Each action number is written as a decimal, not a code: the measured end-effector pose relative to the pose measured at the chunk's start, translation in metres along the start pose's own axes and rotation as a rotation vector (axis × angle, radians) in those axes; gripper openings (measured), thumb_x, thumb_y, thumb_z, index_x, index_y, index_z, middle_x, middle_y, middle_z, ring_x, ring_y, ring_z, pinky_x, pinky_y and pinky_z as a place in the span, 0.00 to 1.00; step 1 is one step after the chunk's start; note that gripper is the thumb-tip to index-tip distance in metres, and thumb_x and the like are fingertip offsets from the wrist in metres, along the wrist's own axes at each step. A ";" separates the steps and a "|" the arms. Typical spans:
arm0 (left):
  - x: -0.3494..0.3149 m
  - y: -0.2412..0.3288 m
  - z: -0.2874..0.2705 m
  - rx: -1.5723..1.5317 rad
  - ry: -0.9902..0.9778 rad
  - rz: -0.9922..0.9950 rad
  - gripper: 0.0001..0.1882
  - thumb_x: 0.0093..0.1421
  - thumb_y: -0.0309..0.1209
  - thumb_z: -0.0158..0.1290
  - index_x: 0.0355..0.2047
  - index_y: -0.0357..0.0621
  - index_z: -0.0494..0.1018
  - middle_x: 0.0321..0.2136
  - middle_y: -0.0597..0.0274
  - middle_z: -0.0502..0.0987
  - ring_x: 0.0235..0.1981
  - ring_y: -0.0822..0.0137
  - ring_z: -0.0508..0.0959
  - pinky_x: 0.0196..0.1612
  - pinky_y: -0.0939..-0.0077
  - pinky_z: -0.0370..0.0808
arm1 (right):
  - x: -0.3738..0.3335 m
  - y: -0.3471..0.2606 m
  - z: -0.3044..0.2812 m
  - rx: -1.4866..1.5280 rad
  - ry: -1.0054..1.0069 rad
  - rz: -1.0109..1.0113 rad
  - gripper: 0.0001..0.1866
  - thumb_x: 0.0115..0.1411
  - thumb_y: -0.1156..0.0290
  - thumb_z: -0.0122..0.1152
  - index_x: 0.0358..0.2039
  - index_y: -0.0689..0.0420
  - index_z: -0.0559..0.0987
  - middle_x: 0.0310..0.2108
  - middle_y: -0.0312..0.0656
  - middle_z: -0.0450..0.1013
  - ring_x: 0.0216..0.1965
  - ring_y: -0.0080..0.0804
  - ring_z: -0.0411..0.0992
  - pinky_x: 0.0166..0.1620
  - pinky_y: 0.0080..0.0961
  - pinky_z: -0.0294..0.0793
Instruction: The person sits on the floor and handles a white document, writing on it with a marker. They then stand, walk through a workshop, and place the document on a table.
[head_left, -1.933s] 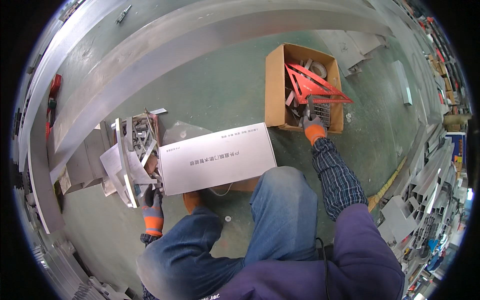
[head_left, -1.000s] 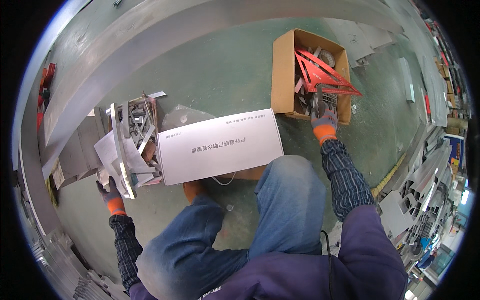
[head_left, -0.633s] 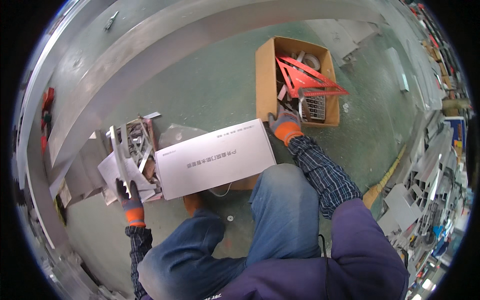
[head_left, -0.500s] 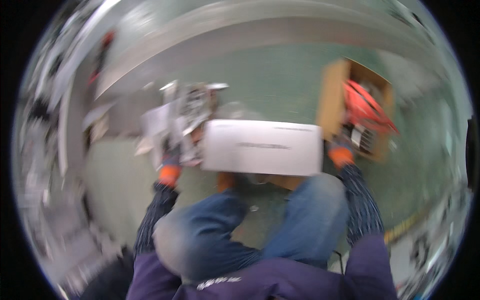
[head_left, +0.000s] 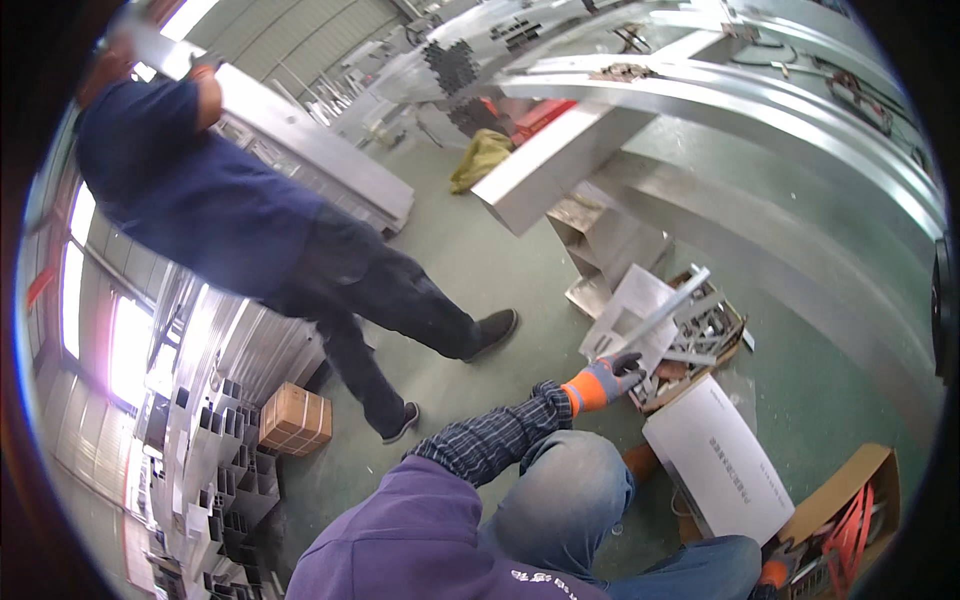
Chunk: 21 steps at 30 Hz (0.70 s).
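My left hand (head_left: 604,381), in a grey glove with an orange cuff, reaches to the near left edge of an open box of metal parts (head_left: 706,332). Its dark fingertips look spread, with nothing visible in them. White paper (head_left: 640,308) and a pale metal strip (head_left: 662,313) lie over that box beside the hand. At the lower right, my right hand (head_left: 780,568) is beside an open cardboard box (head_left: 862,468) that holds red-handled tools (head_left: 850,532); its fingers are mostly hidden. Between the two boxes sits a closed white carton (head_left: 716,462), in front of my knees.
A person in dark clothes (head_left: 215,205) stands at the left, arms raised by a long pale panel (head_left: 300,130). A large metal beam frame (head_left: 560,165) crosses above the boxes. Stacked metal profiles (head_left: 225,460) and a strapped brown carton (head_left: 296,418) stand at left.
My view has swung to the left and up, bringing the other person and the workshop into sight. My hands stay by the same two boxes.
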<state>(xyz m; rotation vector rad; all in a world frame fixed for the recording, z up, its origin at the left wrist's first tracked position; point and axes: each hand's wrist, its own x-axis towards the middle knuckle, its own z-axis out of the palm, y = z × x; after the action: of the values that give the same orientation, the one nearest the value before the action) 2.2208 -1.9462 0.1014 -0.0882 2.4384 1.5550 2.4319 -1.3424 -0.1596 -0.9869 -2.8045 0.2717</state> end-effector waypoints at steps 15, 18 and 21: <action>-0.095 0.193 0.036 0.690 -0.670 0.407 0.28 0.59 0.45 0.57 0.55 0.43 0.70 0.45 0.48 0.77 0.48 0.51 0.76 0.50 0.62 0.73 | -0.014 -0.064 -0.056 -0.086 0.286 -0.088 0.19 0.52 0.55 0.61 0.36 0.57 0.81 0.35 0.46 0.78 0.39 0.46 0.76 0.40 0.43 0.75; -0.093 0.191 0.041 0.665 -0.646 0.295 0.29 0.59 0.50 0.54 0.54 0.44 0.70 0.45 0.47 0.77 0.48 0.49 0.76 0.50 0.61 0.73 | -0.009 -0.067 -0.057 -0.094 0.248 -0.092 0.19 0.52 0.54 0.61 0.36 0.58 0.81 0.35 0.47 0.78 0.38 0.46 0.76 0.40 0.43 0.75; -0.095 0.198 0.049 0.649 -0.663 0.301 0.30 0.59 0.50 0.54 0.55 0.44 0.70 0.45 0.47 0.77 0.47 0.49 0.76 0.51 0.61 0.73 | -0.005 -0.066 -0.059 -0.104 0.234 -0.088 0.20 0.52 0.54 0.61 0.35 0.58 0.81 0.34 0.47 0.78 0.38 0.46 0.76 0.39 0.43 0.75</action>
<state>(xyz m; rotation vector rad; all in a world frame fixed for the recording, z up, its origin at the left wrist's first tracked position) 2.2849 -1.8251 0.2799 0.8002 2.3004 0.6286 2.4085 -1.3893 -0.0884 -0.8507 -2.6602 -0.0018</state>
